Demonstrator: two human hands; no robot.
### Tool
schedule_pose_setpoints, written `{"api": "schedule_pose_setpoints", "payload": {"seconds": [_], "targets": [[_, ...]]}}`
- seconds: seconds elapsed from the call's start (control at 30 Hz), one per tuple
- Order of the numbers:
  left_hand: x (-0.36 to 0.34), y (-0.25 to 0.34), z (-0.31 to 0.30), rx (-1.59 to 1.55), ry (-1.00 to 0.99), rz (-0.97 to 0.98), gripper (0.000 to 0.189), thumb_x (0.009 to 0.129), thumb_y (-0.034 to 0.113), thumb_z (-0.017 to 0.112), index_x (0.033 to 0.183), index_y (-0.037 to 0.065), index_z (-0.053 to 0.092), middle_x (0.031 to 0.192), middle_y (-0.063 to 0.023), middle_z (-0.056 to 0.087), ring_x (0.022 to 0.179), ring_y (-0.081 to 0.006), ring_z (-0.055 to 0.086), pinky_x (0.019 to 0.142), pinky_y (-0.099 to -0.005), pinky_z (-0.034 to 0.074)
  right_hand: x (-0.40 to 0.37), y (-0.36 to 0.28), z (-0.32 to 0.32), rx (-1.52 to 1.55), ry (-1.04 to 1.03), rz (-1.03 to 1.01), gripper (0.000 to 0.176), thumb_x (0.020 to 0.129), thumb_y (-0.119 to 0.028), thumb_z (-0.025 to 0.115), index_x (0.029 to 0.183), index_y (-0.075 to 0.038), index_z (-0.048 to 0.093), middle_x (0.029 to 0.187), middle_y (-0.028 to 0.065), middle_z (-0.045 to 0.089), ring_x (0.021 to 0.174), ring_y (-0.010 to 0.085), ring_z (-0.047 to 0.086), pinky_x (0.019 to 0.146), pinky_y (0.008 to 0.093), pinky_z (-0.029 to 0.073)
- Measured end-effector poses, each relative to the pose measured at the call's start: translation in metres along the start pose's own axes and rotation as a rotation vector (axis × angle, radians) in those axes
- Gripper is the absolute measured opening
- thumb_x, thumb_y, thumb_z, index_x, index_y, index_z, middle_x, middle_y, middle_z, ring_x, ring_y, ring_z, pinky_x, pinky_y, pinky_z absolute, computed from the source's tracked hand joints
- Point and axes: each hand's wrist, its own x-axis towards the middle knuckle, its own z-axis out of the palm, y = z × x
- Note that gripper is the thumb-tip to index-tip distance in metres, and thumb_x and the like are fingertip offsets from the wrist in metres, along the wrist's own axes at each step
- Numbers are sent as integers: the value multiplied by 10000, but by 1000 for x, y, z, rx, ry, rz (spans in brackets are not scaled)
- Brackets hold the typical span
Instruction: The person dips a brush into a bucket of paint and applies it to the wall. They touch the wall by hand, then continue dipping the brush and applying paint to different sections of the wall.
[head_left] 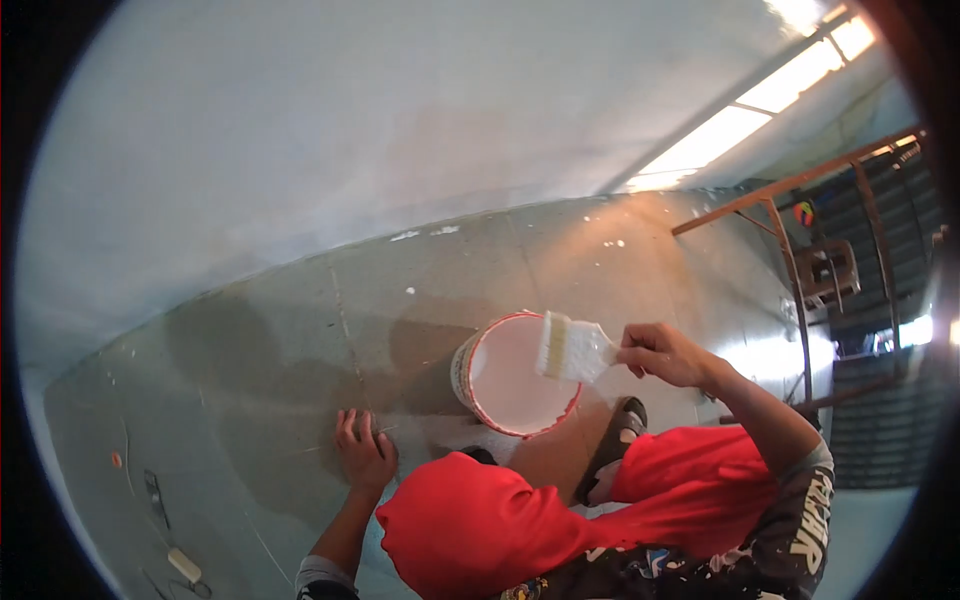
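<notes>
A wide paintbrush (575, 348) with pale, paint-coated bristles is held by its handle in my right hand (660, 355). The brush hangs over the right side of the rim of a round bucket (463, 372), which has red along its edge and whitish paint (515, 385) inside. My left hand (366, 450) is empty, its fingers apart, to the left of the bucket and low over the floor. Whether it touches the floor I cannot tell.
A pale wall (300, 130) rises beyond the tiled floor (290, 360). At the right stands a wooden frame (790, 260) near a brown stool (828, 275). A scraper-like tool (156, 498) and a pale block (184, 565) lie at the lower left. My sandaled foot (625, 430) is beside the bucket.
</notes>
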Motion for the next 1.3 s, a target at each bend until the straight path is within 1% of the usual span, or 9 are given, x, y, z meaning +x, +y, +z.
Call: {"api": "schedule_pose_setpoints", "payload": {"seconds": [0.23, 0.3, 0.43, 0.5, 0.67, 0.87, 1.1, 1.17, 1.3], "targets": [[2, 4, -2, 7, 15, -6, 464, 876, 205, 524, 1282, -17, 486, 1329, -247, 430, 1321, -456, 367, 1075, -568, 306, -22, 9, 4, 307, 89, -139, 255, 982, -257, 592, 854, -37, 566, 780, 1, 585, 688, 65, 486, 617, 251, 400], [3, 5, -6, -14, 2, -13, 465, 881, 203, 520, 1289, -17, 480, 1328, -248, 430, 1319, -458, 367, 1077, -571, 300, -29, 9, 16, 334, 171, -200, 183, 967, -206, 611, 898, -39, 582, 814, -16, 567, 718, 53, 478, 643, 236, 397], [3, 6, -6, -24, -2, -15, 460, 892, 192, 519, 1298, -20, 474, 1337, -254, 418, 1323, -460, 354, 1085, -572, 287, -39, 10, 42, 326, 274, -216, 155, 948, -186, 635, 969, -37, 596, 824, -28, 562, 732, 41, 474, 660, 223, 397], [4, 8, -7, -33, 0, -14, 459, 894, 189, 520, 1299, -22, 474, 1339, -256, 414, 1324, -460, 350, 1087, -572, 286, -46, 9, 51, 334, 264, -114, 202, 930, -183, 656, 1036, -24, 591, 859, -28, 570, 760, 32, 484, 671, 219, 400], [3, 9, -7, -42, -6, -35, 457, 890, 189, 531, 1293, -21, 482, 1341, -254, 410, 1324, -464, 347, 1080, -576, 294, -36, 13, 75, 517, 276, -180, 225, 932, -188, 658, 1046, -14, 571, 885, -15, 568, 742, 32, 482, 638, 218, 396], [1, -1, -2, -19, 6, -11, 469, 865, 210, 561, 1278, -7, 510, 1328, -249, 423, 1313, -463, 364, 1074, -572, 306, 36, -76, 96, 759, 229, -462, 210, 974, -158, 588, 1097, -52, 455, 806, 4, 516, 640, 69, 449, 554, 227, 363], [1, -1, -3, -54, 23, -64, 476, 847, 222, 569, 1271, 8, 525, 1318, -237, 431, 1311, -459, 366, 1072, -578, 306, 162, -176, 162, 1017, 149, -342, 139, 992, -240, 510, 1019, -122, 443, 689, 12, 475, 479, 86, 401, 409, 250, 283], [0, -3, -1, -62, 22, -58, 481, 847, 228, 562, 1274, 10, 523, 1328, -229, 424, 1321, -448, 355, 1072, -575, 303, 188, -189, 175, 1042, 275, -294, 156, 985, -246, 506, 976, -106, 438, 672, 24, 487, 435, 91, 393, 384, 255, 266], [-1, -4, -2, -59, -35, -94, 476, 855, 196, 574, 1298, 46, 485, 1347, -190, 374, 1361, -412, 300, 1099, -557, 265, 212, -214, 170, 1141, 338, -363, 178, 983, -253, 494, 945, -95, 421, 671, 31, 490, 429, 90, 386, 384, 258, 276]]}}
